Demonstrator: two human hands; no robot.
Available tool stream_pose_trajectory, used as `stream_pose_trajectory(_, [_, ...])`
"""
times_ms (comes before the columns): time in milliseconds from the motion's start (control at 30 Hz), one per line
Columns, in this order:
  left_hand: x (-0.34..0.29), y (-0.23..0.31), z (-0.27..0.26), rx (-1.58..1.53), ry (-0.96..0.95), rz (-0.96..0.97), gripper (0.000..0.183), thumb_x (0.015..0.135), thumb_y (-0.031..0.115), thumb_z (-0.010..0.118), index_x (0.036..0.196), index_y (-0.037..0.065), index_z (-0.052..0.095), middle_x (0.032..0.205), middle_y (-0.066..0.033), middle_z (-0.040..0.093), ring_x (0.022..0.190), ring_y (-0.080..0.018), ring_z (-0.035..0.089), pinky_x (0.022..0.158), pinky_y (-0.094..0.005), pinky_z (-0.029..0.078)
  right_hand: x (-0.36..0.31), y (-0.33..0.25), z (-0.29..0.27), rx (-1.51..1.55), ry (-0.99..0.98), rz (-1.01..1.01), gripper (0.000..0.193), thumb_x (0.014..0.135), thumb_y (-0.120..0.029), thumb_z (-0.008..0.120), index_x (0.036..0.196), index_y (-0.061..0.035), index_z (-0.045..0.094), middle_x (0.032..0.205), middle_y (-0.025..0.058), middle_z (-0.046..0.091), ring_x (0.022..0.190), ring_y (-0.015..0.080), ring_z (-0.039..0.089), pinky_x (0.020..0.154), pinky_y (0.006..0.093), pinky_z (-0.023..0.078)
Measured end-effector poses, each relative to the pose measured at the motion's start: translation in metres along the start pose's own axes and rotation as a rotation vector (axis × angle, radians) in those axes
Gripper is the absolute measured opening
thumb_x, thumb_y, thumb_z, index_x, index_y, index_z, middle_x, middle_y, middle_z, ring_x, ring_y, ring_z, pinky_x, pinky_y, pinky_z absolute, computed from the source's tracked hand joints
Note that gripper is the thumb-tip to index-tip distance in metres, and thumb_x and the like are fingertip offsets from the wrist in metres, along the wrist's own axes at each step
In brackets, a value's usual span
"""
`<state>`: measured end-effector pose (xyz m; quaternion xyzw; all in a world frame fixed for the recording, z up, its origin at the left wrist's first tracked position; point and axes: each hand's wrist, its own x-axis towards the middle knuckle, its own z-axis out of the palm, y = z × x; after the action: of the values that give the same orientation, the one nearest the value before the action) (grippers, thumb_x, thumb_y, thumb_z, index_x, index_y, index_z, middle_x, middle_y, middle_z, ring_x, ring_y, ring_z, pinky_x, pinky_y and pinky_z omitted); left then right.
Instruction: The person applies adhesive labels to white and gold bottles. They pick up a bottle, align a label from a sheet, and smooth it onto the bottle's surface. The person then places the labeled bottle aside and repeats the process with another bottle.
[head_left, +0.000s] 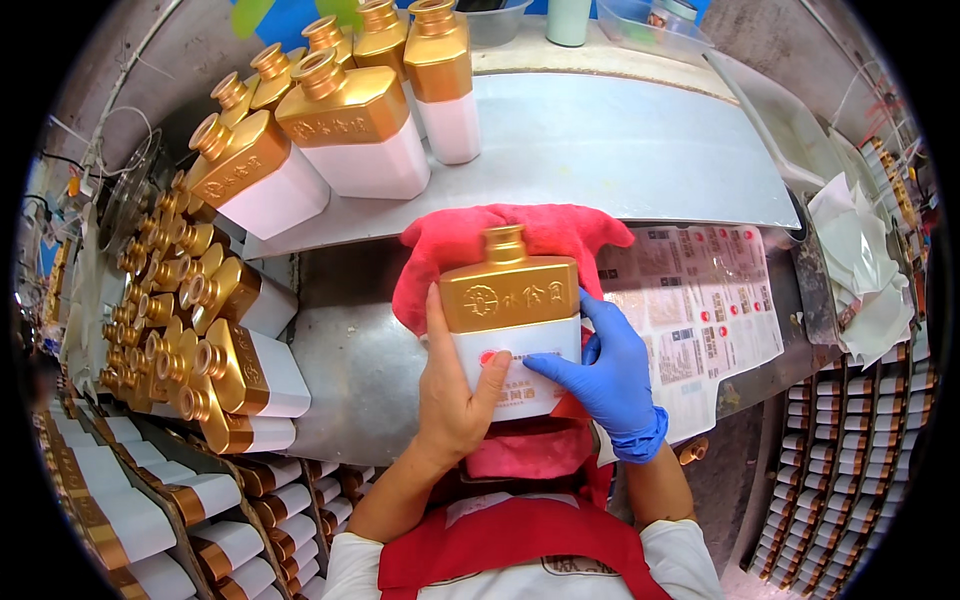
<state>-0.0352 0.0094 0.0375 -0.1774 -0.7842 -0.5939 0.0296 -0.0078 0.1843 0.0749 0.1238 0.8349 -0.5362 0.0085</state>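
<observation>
Two hands on one flat-shouldered bottle (510, 295), gold above and white below, at the middle of the work area. Neck points away from the person; embossed front faces up toward the head. A red cushiony cloth (430, 245) lies behind and below the bottle; whether the base rests on it cannot be told.

Left hand (455, 395): bare. Its fingers are parted to the bottle's width and closed along the left side, thumb laid on the white front by a round red mark. Right hand (610, 375): blue glove, gathered at the wrist. Its fingers hold the right side, thumb reaching across the front, well apart from the glove's index finger.

Surroundings: bare metal counter (345, 350) to the left of the cloth. Printed sheet (690, 300) with red dots to the right, under a clear-looking gloss. Beyond, a raised grey board (620, 140) carries a cluster of similar bottles (350, 160), upright, at its left end. More gold-necked bottles (250, 370) lie stacked at left. Crumpled white papers (860, 265) at far right; racked rows (850, 450) of gold-and-white bottles below them. Red apron (510, 545) over white sleeves.
</observation>
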Motion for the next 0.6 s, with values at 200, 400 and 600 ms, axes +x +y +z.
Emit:
stream_pose_trajectory(200, [0.0, 0.002, -0.005, -0.07, -0.058, -0.026, 0.081, 0.09, 0.018, 0.056, 0.144, -0.009, 0.002, 0.128, -0.0266, 0.047, 0.113, -0.0336, 0.053, 0.096, -0.036, 0.04, -0.002, 0.021, -0.008, 0.018, -0.077, -0.156, 0.092, 0.059, -0.019, 0.086, 0.138, -0.0021, 0.042, 0.107, 0.0045, 0.057, 0.063, 0.0058, 0.044, 0.059, 0.0203, 0.043])
stream_pose_trajectory(400, [0.005, 0.009, -0.003, 0.222, 0.021, 0.116, 0.096, 0.079, 0.021, 0.072, 0.143, -0.01, 0.008, 0.136, -0.0294, 0.036, 0.124, -0.0406, 0.039, 0.105, -0.0441, 0.028, 0.0, 0.027, -0.008, -0.153, -0.088, -0.285, 0.103, 0.056, -0.026, 0.088, 0.142, -0.0034, 0.035, 0.113, 0.0069, 0.055, 0.066, 0.0083, 0.047, 0.062, 0.0232, 0.046])
stream_pose_trajectory(600, [0.023, 0.031, 0.005, 0.572, 0.021, 0.249, 0.092, 0.068, 0.025, 0.079, 0.141, -0.002, 0.03, 0.141, -0.0314, 0.026, 0.127, -0.0447, 0.031, 0.104, -0.0467, 0.027, 0.001, 0.009, -0.016, -0.03, -0.175, -0.106, 0.092, 0.063, -0.028, 0.084, 0.14, -0.0037, 0.039, 0.106, 0.0077, 0.058, 0.066, 0.0083, 0.049, 0.061, 0.0236, 0.046])
